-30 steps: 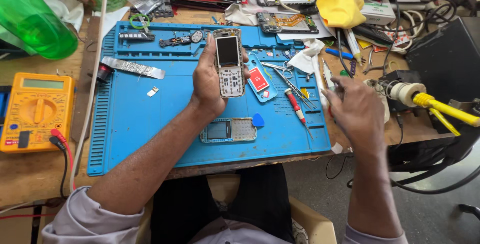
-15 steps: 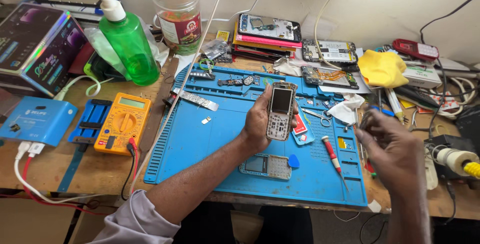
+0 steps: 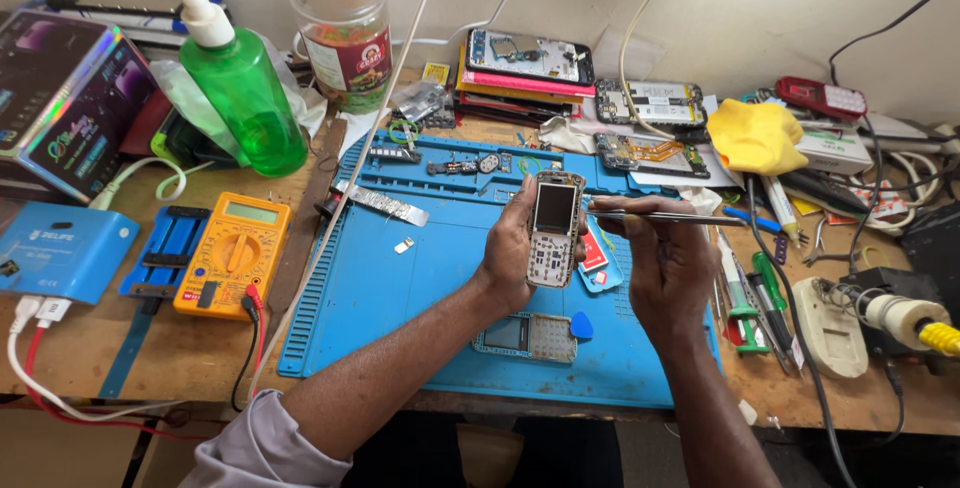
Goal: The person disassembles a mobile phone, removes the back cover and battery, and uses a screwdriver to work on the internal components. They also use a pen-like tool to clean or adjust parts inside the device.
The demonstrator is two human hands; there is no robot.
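Holding opened phone upright above blue mat, left hand wrapped round its edges. Right hand pinching tweezers, tips at phone's right side. Light, stiff, board exposed and likely fragile; best gripped by frame edges only.

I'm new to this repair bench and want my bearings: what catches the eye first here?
At centre, the left hand holds up an opened phone over the blue mat, while the right hand points tweezers at it. A green bottle stands far left, a yellow meter below it.
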